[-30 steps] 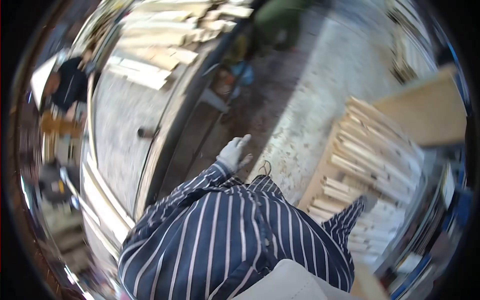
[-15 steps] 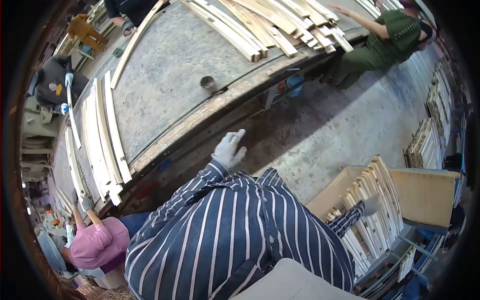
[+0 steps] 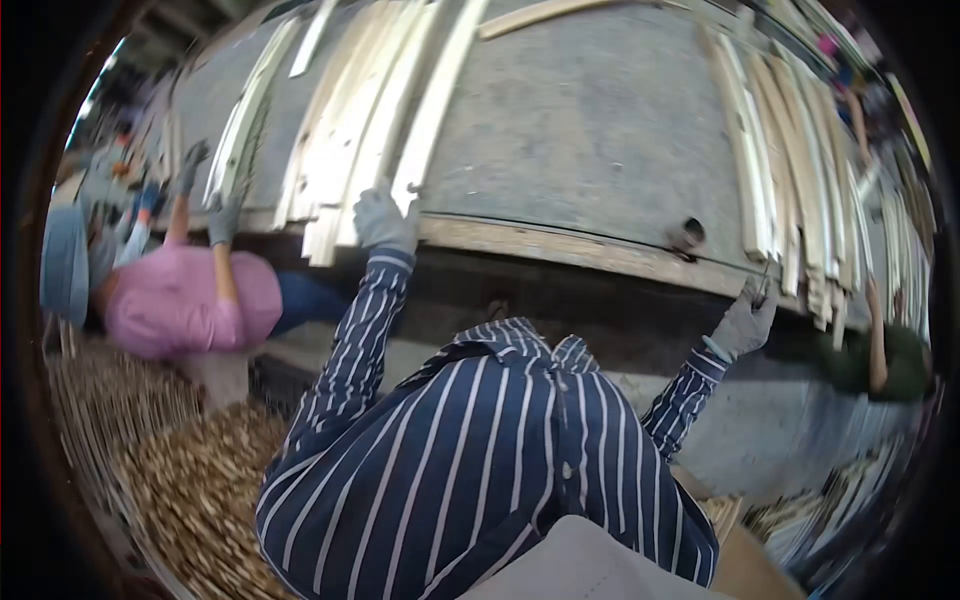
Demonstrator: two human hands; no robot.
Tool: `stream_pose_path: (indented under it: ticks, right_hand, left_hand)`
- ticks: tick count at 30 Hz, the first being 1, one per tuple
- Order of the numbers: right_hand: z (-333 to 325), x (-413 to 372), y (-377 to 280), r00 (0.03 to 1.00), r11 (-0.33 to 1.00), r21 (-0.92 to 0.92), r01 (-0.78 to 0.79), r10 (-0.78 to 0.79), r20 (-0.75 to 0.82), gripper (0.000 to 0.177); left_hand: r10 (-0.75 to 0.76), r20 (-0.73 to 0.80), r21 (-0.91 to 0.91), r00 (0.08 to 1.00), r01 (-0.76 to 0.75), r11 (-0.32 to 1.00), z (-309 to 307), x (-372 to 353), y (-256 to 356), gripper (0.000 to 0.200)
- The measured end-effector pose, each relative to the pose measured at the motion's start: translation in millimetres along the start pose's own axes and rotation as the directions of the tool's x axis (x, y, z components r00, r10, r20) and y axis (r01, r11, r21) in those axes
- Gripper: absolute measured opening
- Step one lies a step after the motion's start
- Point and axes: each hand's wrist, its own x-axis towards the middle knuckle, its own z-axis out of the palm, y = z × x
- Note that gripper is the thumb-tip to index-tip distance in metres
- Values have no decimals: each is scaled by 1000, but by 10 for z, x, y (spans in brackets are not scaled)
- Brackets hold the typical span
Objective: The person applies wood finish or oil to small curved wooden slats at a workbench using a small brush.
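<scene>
I stand at a long grey table (image 3: 600,120) in a striped shirt and grey gloves. My left hand (image 3: 385,222) is raised to the table's near edge and closes on the end of a pale wooden slat (image 3: 435,100), one of a bundle of slats (image 3: 350,120) that overhangs the edge. My right hand (image 3: 743,322) reaches up to the ends of another row of slats (image 3: 790,180) at the right. Its fingertips touch a slat end, and its grip is unclear.
A co-worker in a pink shirt (image 3: 180,300) at the left has gloved hands on more slats (image 3: 235,140). A person in green (image 3: 885,360) is at the right. A small metal cylinder (image 3: 690,233) sits on the table. Wood scraps (image 3: 190,480) cover the floor at lower left.
My view has swung from the floor and a box of slats round to the table. Both hands have risen from my sides to the slat ends at the table edge.
</scene>
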Motion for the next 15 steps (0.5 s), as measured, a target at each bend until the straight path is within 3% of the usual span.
stream_pose_path:
  ticks: [1, 2, 5, 7, 10, 11, 12, 15]
  right_hand:
    - [103, -95, -374, 998, 995, 81, 56, -59, 36, 36]
    - [268, -153, -417, 982, 985, 38, 169, -171, 76, 34]
    - [660, -392, -871, 947, 986, 52, 161, -169, 274, 38]
    - [820, -522, -994, 874, 965, 130, 230, -263, 409, 41]
    - [942, -673, -1189, 801, 913, 208, 352, -409, 438, 41]
    - [996, -739, -1157, 765, 914, 203, 352, -406, 500, 39]
    - [1033, -791, -1157, 753, 912, 212, 352, -411, 513, 39]
    - [1102, -928, -1266, 574, 922, 350, 167, -379, 726, 29]
  left_hand:
    - [-34, 97, 55, 995, 29, 998, 39, 48, -63, 66]
    - [-37, 157, 51, 987, 30, 998, 76, 81, -77, 72]
    - [-14, 252, 1, 968, 14, 1000, 239, 184, 4, 80]
    - [-78, 386, 149, 919, 21, 989, 312, 190, 120, 91]
    - [-153, 488, 90, 859, 125, 988, 464, 229, 22, 98]
    - [-79, 510, 38, 856, 70, 997, 555, 277, -84, 98]
    - [-97, 516, 49, 851, 83, 995, 551, 304, -107, 98]
    - [-178, 616, -46, 767, 261, 964, 377, 368, -83, 76]
